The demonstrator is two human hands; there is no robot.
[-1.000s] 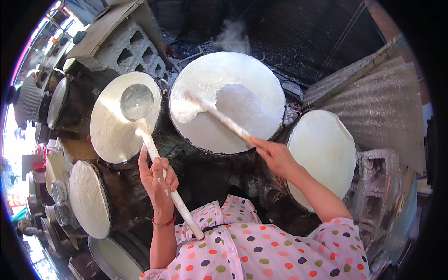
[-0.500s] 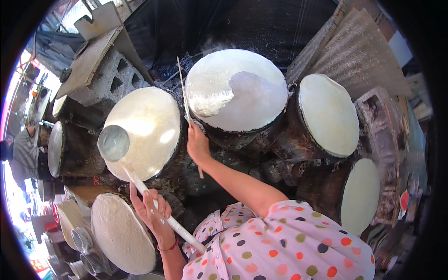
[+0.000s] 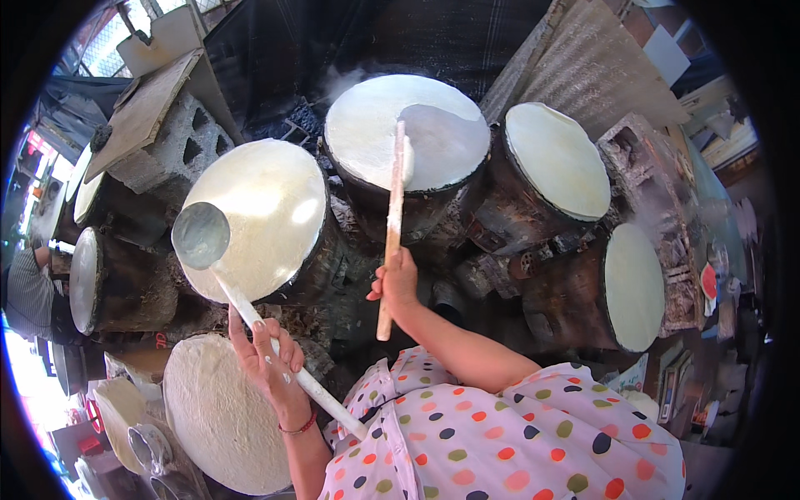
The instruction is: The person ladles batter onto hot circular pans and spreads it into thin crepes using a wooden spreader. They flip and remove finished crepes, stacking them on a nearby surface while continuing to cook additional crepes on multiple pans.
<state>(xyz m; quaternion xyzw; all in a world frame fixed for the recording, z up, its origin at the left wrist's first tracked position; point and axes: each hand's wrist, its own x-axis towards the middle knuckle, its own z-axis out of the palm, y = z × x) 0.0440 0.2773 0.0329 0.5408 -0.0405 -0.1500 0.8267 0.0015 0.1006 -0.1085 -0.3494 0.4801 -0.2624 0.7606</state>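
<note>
My left hand (image 3: 267, 358) is wrapped round the long pale handle of a ladle (image 3: 200, 235), whose round bowl is over the cream-coated left round griddle (image 3: 268, 196). The handle's other end reaches my shirt. In my right hand (image 3: 397, 283) is a wooden stick (image 3: 392, 208), held upright in the picture, its far end over the middle griddle (image 3: 358, 117). That griddle's white batter layer surrounds a greyish, thinner area, and a thicker white blob shows beside the stick's end, partly hidden by it.
More coated drum griddles (image 3: 557, 158) stand on both sides. A rough cream disc (image 3: 225, 417) lies at lower left, near metal tins (image 3: 152, 450). Concrete blocks (image 3: 167, 158), a corrugated sheet (image 3: 575, 67) and a dark backdrop surround them. Another person (image 3: 29, 296) in striped clothing is at far left.
My right hand and stick swung left to the middle griddle's left edge, then moved rightward onto it. The ladle's bowl moved down-left on the left griddle. The whole view shifted.
</note>
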